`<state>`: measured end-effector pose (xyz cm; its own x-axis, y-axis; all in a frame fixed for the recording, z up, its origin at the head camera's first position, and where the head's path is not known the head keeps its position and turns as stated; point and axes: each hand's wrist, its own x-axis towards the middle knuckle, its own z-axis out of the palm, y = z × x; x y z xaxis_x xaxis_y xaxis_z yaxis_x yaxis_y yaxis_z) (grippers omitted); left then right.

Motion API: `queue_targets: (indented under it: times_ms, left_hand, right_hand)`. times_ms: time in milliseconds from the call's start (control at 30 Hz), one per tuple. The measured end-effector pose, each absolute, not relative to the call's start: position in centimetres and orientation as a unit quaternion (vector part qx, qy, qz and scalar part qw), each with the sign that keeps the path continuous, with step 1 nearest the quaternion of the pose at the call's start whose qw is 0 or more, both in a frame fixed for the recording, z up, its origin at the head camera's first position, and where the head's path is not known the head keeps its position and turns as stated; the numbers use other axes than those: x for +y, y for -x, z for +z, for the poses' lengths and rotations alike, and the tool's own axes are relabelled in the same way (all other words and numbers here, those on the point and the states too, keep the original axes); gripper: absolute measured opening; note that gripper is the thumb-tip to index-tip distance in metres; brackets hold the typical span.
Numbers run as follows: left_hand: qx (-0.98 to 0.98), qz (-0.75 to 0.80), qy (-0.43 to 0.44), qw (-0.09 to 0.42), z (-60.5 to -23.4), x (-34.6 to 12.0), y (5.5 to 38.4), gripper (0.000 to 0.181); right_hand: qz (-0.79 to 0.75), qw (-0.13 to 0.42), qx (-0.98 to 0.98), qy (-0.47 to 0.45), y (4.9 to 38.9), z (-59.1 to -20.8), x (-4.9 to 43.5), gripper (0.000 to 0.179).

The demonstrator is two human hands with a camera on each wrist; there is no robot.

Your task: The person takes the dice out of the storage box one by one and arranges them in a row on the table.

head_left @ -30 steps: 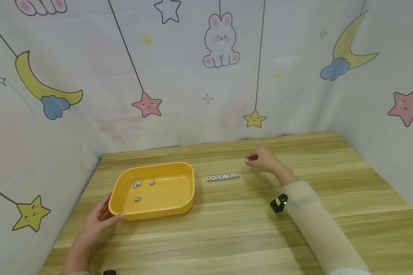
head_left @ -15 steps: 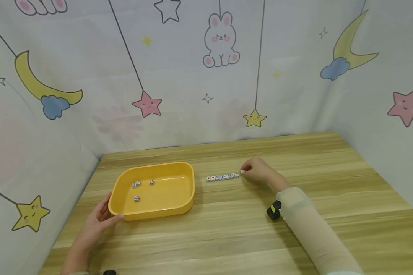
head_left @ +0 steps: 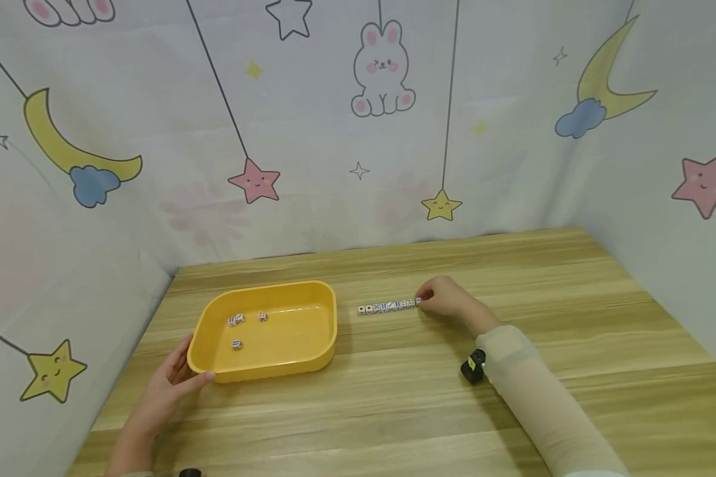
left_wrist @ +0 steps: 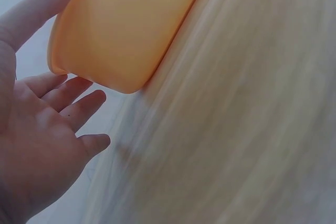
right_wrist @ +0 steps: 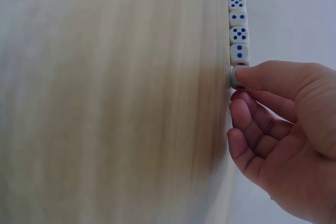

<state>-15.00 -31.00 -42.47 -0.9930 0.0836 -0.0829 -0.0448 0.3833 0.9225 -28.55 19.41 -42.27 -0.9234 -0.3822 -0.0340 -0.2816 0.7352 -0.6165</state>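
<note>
My right hand (head_left: 447, 296) pinches a small white die (right_wrist: 238, 78) between thumb and fingers, at the right end of a straight row of dice (head_left: 388, 307). In the right wrist view the pinched die sits right up against the last one in line. With my left hand (head_left: 166, 389) I hold the near left corner of a yellow plastic tray (head_left: 268, 371), the thumb on its near side and the fingers around its left side. Inside the tray lie several loose dice, among them one die (head_left: 237, 344) near the front and another die (head_left: 263, 317) farther back.
Everything stands on a wood-grain table (head_left: 358, 424). A white cloth backdrop (head_left: 310, 225) printed with stars, moons and a rabbit closes off the back and sides. A black wrist camera (head_left: 473, 366) hangs below the right sleeve (head_left: 543, 397).
My right hand has come down and left with its die, from behind and right of the row to the row's right end. The left hand and the tray have stayed put.
</note>
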Motion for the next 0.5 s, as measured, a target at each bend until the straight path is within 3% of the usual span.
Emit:
queue_targets:
  times_ms: [500]
  left_hand:
    - [0.828, 0.558, -0.017, 0.050, -42.60, -31.02, 15.02, 0.087]
  right_hand:
    - [-0.305, 0.076, 0.931, 0.188, 28.81, -42.51, 19.06, 0.015]
